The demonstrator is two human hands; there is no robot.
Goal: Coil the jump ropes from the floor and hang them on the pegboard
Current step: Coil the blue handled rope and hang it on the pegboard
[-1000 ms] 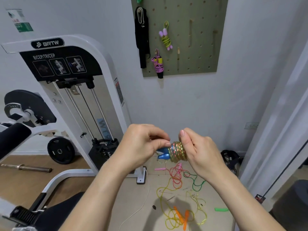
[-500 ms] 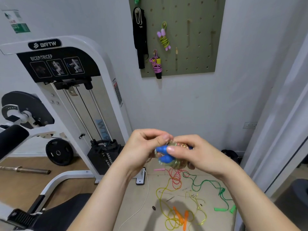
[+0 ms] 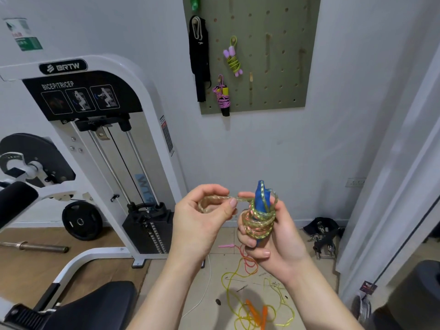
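Floor [image 3: 215, 265]: tile at ctr, wood planks [image 3: 23, 270] toward 9 o'clock. A yellow rope [image 3: 252, 312] w/ orange handles is sprawled loose at 6 o'clock. A red rope [image 3: 247, 260] is tangled at its 12, w/ a pink handle [image 3: 226, 246] at 11. A white cord [image 3: 206, 289] is laid along its 9 side. A steel bar [image 3: 35, 247] is seen on the wood, and black straps [image 3: 321, 228] are heaped at 3 o'clock by the wall.

A small gym: cable weight machine [image 3: 100, 144] (labelled biceps/triceps), weight plate [image 3: 82, 220], barbell [image 3: 35, 247].
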